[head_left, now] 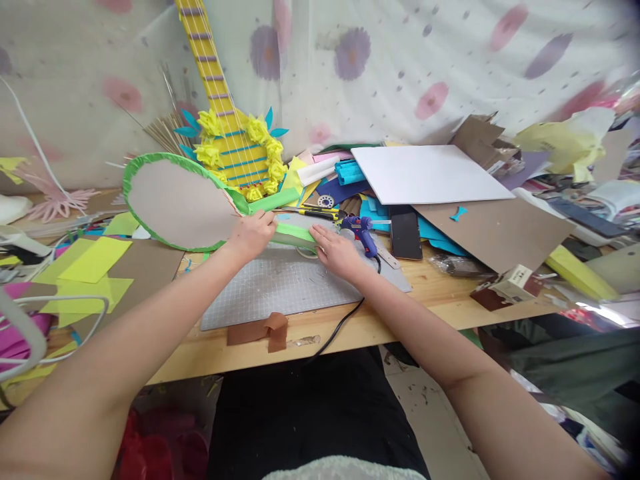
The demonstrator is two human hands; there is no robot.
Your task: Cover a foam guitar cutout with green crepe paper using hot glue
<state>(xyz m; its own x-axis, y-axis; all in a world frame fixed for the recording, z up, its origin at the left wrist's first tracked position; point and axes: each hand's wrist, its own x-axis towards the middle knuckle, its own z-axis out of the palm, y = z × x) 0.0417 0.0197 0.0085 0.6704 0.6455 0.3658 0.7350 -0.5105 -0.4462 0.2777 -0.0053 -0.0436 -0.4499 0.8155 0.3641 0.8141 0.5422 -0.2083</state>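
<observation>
A paddle-shaped grey cardboard cutout (pixel 175 200) has a rounded body edged in green crepe paper. Its narrow neck, covered by a green crepe paper strip (pixel 295 235), points right above the grey cutting mat (pixel 250 287). My left hand (pixel 254 235) is closed on the cutout where the neck meets the body. My right hand (pixel 336 252) grips the strip near the neck's far end, fingers on top and thumb at the near side. The undersides of both grips are hidden. Another green paper piece (pixel 273 200) lies behind the neck.
A blue glue gun (pixel 363 233) with a black cable sits by my right hand, beside a phone (pixel 405 232). Behind stands a yellow paper-flowered instrument (pixel 240 153). A white board (pixel 425 173), brown cardboard (pixel 500 230), yellow sheets (pixel 95 260) and brown crepe paper (pixel 260 330) lie around.
</observation>
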